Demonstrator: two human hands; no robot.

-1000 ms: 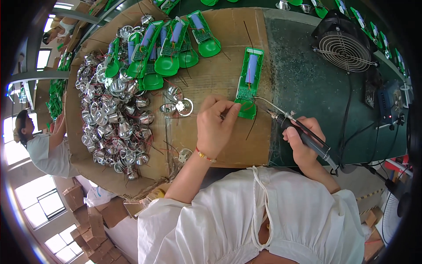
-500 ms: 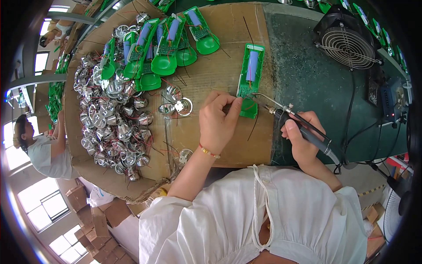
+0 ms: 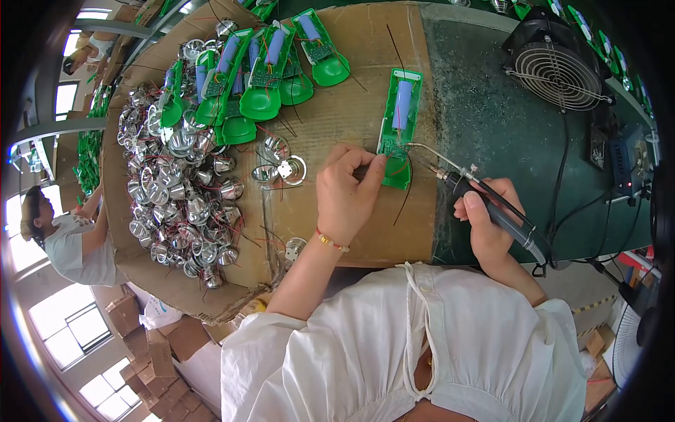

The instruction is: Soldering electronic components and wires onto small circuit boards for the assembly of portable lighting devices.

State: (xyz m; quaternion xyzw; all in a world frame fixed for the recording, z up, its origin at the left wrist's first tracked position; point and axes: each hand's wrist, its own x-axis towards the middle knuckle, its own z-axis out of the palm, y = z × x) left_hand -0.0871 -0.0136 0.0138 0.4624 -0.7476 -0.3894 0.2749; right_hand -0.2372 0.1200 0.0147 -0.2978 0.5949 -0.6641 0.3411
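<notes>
One open, long green plastic housing (image 3: 398, 180) lies on brown cardboard (image 3: 351, 119) over the bench (image 3: 485, 105), its purple cylindrical battery (image 3: 403, 98) seated, no reflector attached. I see the left hand (image 3: 344, 184) pinched together beside its green circuit board (image 3: 394, 145), wire grip unclear; the right hand (image 3: 492, 219) wraps a black-handled soldering iron (image 3: 509, 228). Shiny silver cone reflectors (image 3: 169, 176) lie loose.

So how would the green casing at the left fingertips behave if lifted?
The green casing looks like moulded plastic, so probably stiff. The blue cylinder near its far end may make that end heavier. The thin dark wire there looks bendy and could flop.
</notes>
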